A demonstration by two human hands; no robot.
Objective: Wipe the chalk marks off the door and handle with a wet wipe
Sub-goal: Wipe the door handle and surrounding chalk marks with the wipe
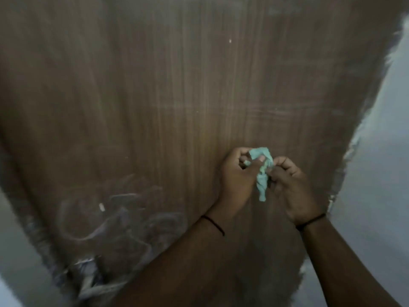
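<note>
Chalky door, both hands' wet wipe

Both hands were up against the dark brown wood-grain door, left hand and right hand pinching a crumpled pale green wet wipe between them. Smeared white chalk marks covered the door's lower left. Pretty blurry overall.

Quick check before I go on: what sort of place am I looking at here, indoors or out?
Probably indoors, in a dim room or hallway: a brown wood-grain door fills the view, pale painted wall flanks it, and chalk scribbles mark its lower left.
</note>
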